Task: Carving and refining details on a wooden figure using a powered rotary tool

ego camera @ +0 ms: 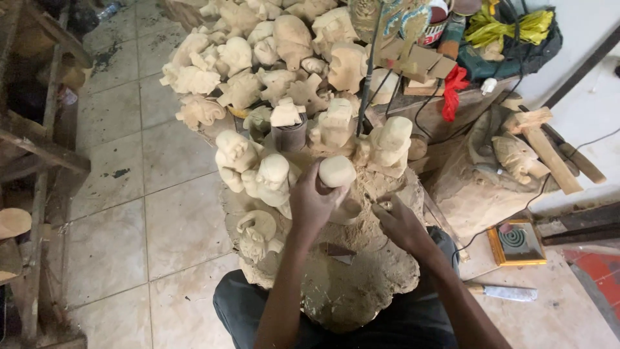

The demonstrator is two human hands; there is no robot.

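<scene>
While gripping a pale, rounded, unfinished wood carving (pixel 337 172) at the centre of the frame, the left hand (pixel 312 203) is closed around its lower part. Just to the right, the right hand (pixel 400 223) is curled on a small carving tool (pixel 385 205); its tip is too small to make out. Both work over a rough, chip-strewn tree-stump counter (pixel 361 278). Unpainted figurines (pixel 258 71) crowd the upper middle, and a wooden mallet (pixel 546 152) lies at right, above the tiled floor (pixel 155 213).
</scene>
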